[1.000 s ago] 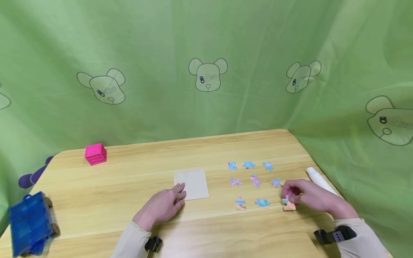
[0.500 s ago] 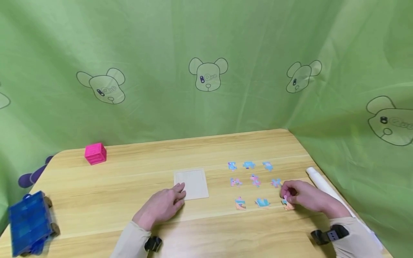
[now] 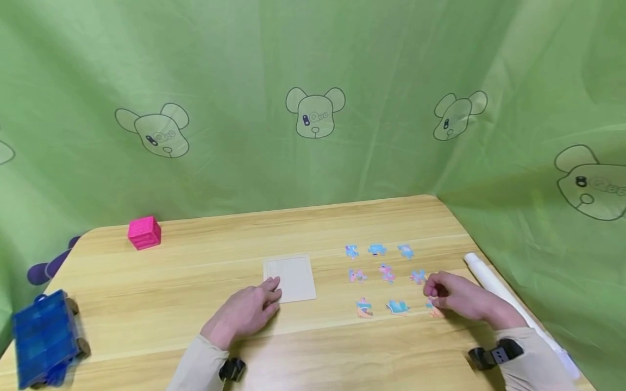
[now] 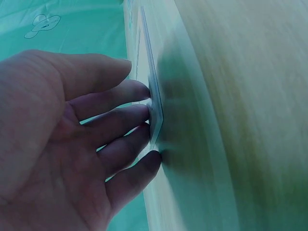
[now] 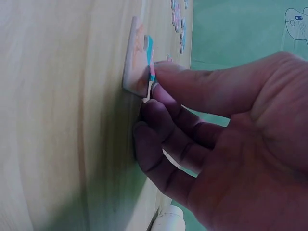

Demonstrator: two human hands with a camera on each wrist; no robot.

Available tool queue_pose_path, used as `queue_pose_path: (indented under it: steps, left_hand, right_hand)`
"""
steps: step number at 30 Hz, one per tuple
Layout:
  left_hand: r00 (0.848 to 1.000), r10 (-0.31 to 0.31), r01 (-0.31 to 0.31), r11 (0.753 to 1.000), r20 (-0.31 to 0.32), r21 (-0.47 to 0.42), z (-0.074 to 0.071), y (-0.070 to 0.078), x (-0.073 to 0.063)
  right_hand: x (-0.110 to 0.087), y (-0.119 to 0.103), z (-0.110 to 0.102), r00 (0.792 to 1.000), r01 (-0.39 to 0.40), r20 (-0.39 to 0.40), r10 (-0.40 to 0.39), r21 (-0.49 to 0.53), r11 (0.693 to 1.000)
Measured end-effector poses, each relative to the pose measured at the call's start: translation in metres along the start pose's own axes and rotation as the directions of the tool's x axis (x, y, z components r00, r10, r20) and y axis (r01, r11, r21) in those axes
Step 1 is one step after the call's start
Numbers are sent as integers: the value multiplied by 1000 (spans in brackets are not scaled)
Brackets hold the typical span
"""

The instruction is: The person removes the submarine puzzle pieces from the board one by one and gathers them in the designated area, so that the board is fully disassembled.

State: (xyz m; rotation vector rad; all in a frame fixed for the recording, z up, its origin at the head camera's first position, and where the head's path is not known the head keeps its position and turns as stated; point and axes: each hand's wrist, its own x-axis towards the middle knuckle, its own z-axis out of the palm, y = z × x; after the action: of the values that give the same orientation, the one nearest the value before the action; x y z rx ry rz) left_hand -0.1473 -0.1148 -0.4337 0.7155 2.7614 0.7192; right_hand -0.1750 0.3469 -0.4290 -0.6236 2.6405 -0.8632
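Observation:
My left hand [image 3: 246, 309] rests its fingertips on the lower left corner of a square, pale puzzle board [image 3: 295, 277]; in the left wrist view the fingers [image 4: 120, 113] are nearly straight at the board's edge. My right hand [image 3: 457, 297] pinches an orange and teal jigsaw piece [image 5: 137, 67] between thumb and fingers, low over the table at the right end of the nearest row. Part of that piece is hidden by the fingers. More jigsaw pieces lie apart in rows to its left and behind, among them a teal one [image 3: 398, 308] and a pink one [image 3: 387, 273].
A white tube [image 3: 494, 285] lies along the table's right edge, close to my right forearm. At the far left stand a pink cube [image 3: 144, 233] and a blue wheeled toy [image 3: 46, 336]. Green curtain [image 3: 313, 174] encloses the wooden table's back and sides.
My right hand has shifted slightly left with the jigsaw piece, which now shows less from above. More of the white tube is visible. The left hand stays put.

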Motion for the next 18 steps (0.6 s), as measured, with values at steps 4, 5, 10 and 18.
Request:
queue_pose_path:
  steps: [4, 5, 10, 18]
  left_hand:
    - [1000, -4, 4, 1000, 10, -12, -1, 0, 1]
    - [1000, -6, 6, 1000, 13, -17, -2, -1, 2]
    - [1000, 9, -9, 1000, 15, -27, -2, 0, 3]
    - [999, 38, -38, 999, -32, -6, -2, 0, -2]
  right_hand:
    - [0, -5, -1, 998, -54, -12, 54, 25, 998]
    - [0, -7, -1, 998, -67, -20, 68, 31, 997]
    - [0, -11, 0, 990, -114, -80, 117, 36, 993]
    - [-3, -29, 3, 975, -153, -173, 141, -62, 986]
